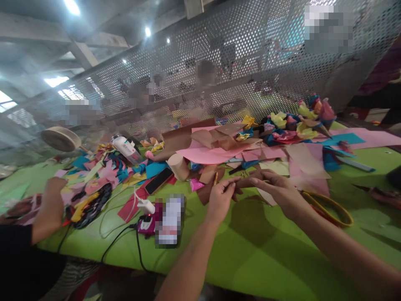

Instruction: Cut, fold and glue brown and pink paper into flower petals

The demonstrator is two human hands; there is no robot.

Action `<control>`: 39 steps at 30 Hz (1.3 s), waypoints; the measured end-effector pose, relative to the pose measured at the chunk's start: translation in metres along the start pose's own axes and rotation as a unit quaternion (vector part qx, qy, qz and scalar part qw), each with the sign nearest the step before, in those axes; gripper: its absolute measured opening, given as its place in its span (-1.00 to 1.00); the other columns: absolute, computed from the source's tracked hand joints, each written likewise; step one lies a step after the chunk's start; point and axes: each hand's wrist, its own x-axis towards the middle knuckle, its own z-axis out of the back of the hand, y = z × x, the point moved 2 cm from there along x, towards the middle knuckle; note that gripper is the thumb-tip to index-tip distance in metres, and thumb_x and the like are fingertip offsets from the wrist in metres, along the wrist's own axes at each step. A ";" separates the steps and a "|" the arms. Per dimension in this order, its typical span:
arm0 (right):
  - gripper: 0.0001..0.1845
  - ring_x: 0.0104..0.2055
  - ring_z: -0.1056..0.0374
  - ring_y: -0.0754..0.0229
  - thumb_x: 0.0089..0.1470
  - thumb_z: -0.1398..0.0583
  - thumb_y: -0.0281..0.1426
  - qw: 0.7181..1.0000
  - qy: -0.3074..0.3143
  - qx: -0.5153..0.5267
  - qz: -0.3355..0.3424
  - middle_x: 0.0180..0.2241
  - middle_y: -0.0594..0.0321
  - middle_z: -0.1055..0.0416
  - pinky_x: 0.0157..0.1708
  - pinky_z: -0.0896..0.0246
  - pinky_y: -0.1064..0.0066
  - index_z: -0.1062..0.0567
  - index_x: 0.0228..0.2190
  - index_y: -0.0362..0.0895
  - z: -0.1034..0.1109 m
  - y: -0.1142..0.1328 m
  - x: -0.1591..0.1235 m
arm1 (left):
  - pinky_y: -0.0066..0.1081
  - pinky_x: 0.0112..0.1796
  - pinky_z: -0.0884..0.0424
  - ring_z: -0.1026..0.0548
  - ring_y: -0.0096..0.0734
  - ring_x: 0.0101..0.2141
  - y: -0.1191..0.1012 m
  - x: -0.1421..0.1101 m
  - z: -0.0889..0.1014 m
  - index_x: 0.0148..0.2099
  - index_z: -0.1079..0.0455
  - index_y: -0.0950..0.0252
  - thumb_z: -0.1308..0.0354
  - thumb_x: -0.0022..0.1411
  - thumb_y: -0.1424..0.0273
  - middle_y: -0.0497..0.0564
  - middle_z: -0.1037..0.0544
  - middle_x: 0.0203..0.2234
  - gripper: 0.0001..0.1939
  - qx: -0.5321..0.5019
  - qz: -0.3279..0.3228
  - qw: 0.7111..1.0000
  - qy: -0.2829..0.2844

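A piece of brown paper (247,182) is stretched between my two hands above the green table (250,259). My left hand (221,198) pinches its left end between thumb and fingers. At the other end my right hand (278,190) has its thumb and fingers closed on the paper; part of its grip is hidden. Right behind my left hand stands a thin orange-yellow stick (215,179). Sheets of pink paper (203,154) and more brown paper lie just beyond both hands. A yellow ring-shaped band (340,211) rests by my right wrist.
Crumpled-paper cones (326,113) sit at back right. A tan roll (178,166), black phone (159,180), lit phone (171,221) and purple power socket (146,225) with cables lie left. A white bottle (127,148) stands beyond. A co-worker's arm (50,209) reaches in from the left.
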 end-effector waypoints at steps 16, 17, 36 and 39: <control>-0.57 -0.12 -0.49 -0.12 -0.25 -0.44 0.07 0.996 0.008 0.077 -0.045 -0.29 0.14 -0.64 0.01 -0.33 0.02 -0.66 -0.46 0.00 0.004 -0.005 0.004 | -0.48 -0.48 -0.39 -0.44 -0.49 -0.54 -0.013 0.001 0.007 -0.24 -0.52 0.35 -0.36 0.06 0.00 0.04 -0.59 -0.49 -0.52 -0.035 -0.001 0.999 -0.013; -0.58 -0.12 -0.50 -0.12 -0.25 -0.44 0.06 0.996 0.009 0.080 -0.048 -0.30 0.15 -0.64 0.01 -0.33 0.02 -0.66 -0.45 0.00 0.004 -0.005 0.004 | -0.48 -0.48 -0.39 -0.44 -0.49 -0.54 -0.014 0.001 0.007 -0.25 -0.51 0.35 -0.35 0.07 0.01 0.04 -0.60 -0.49 -0.54 -0.028 -0.003 0.999 -0.015; -0.61 -0.14 -0.50 -0.08 -0.22 -0.45 0.02 0.993 0.018 0.107 -0.053 -0.31 0.19 -0.62 -0.07 -0.37 0.07 -0.64 -0.43 0.01 0.002 -0.008 0.002 | -0.36 -0.31 -0.50 -0.60 -0.26 -0.28 -0.007 0.001 0.000 -0.18 -0.48 0.34 -0.42 0.02 0.11 0.08 -0.63 -0.32 -0.55 -0.079 0.008 0.997 0.013; -0.60 -0.15 -0.49 -0.04 -0.23 -0.46 0.00 0.992 0.012 0.110 -0.054 -0.30 0.19 -0.62 -0.09 -0.36 0.12 -0.65 -0.41 0.00 0.001 -0.009 0.002 | -0.35 -0.33 -0.50 -0.60 -0.28 -0.35 -0.006 0.001 0.000 -0.23 -0.48 0.36 -0.42 0.02 0.15 0.07 -0.63 -0.40 -0.59 -0.091 0.015 0.996 0.007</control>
